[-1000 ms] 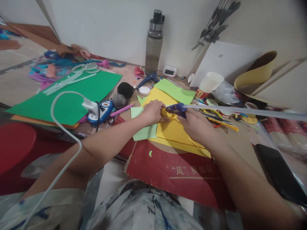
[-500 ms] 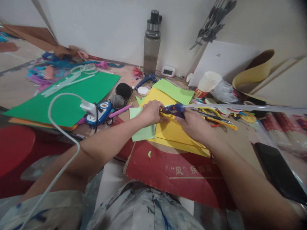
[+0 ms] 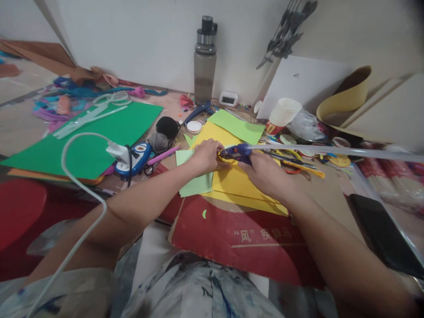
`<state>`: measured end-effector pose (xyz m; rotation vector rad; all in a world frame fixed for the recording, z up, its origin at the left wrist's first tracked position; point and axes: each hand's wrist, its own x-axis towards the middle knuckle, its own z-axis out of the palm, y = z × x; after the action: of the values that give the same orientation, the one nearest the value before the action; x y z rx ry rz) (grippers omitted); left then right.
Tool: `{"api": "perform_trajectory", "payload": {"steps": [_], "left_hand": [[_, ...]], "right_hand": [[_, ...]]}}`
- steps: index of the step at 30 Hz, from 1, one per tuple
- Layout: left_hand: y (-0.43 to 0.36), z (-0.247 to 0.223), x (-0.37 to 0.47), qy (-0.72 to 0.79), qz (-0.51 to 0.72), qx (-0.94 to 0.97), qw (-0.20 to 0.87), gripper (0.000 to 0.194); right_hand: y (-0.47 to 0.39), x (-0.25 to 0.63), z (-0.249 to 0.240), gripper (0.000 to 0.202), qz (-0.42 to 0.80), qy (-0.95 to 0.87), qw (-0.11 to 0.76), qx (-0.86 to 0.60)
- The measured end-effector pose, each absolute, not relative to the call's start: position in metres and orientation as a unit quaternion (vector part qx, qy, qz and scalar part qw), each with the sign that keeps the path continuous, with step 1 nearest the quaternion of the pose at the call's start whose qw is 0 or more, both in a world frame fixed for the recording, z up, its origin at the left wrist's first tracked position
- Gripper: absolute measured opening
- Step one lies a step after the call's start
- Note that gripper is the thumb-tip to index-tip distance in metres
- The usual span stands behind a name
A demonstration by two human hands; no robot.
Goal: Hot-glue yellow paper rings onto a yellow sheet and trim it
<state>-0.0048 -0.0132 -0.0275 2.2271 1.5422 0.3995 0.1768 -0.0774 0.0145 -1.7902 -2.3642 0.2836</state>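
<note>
My right hand [image 3: 266, 174] is closed around a blue hot glue gun [image 3: 236, 152]. A long translucent glue stick [image 3: 331, 150] runs out of its back toward the right edge. The gun's front end points left, at the fingers of my left hand [image 3: 207, 157]. Those fingers pinch a small yellow piece [image 3: 221, 155], mostly hidden by the hand and the gun. Both hands are over yellow paper sheets [image 3: 243, 183]. Pale green paper [image 3: 195, 183] lies under my left hand, and a brighter green sheet [image 3: 236, 126] lies behind the gun.
A red cardboard sheet [image 3: 212, 238] is nearest me. Left are green paper [image 3: 109, 150] and a blue power strip [image 3: 135, 161] with a white cable [image 3: 99, 190]. Behind stand a water bottle [image 3: 204, 66] and stacked paper cups [image 3: 283, 115]. A phone [image 3: 384, 234] lies right.
The view has shifted slightly, so most things appear a little farther left. Both hands keep their hold, and the glue gun stays against the left fingers with little visible movement.
</note>
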Motion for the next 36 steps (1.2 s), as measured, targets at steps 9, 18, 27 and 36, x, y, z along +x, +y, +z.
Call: {"api": "perform_trajectory", "payload": {"steps": [9,18,27,36], "left_hand": [[-0.01,-0.034,-0.005,0.556,0.161,0.792,0.197,0.063],[-0.012,-0.035,-0.006,0.55,0.16,0.795,0.2,0.074],[-0.01,-0.037,-0.007,0.533,0.172,0.802,0.208,0.069],[-0.01,-0.034,-0.005,0.543,0.163,0.798,0.205,0.068]], "right_hand": [[-0.074,0.183,0.013,0.027,0.061,-0.789,0.083,-0.606],[-0.075,0.185,0.014,0.028,0.061,-0.783,0.086,-0.614],[-0.076,0.18,0.015,0.031,0.064,-0.778,0.064,-0.621],[-0.074,0.184,0.009,0.028,0.027,-0.79,0.068,-0.608]]}}
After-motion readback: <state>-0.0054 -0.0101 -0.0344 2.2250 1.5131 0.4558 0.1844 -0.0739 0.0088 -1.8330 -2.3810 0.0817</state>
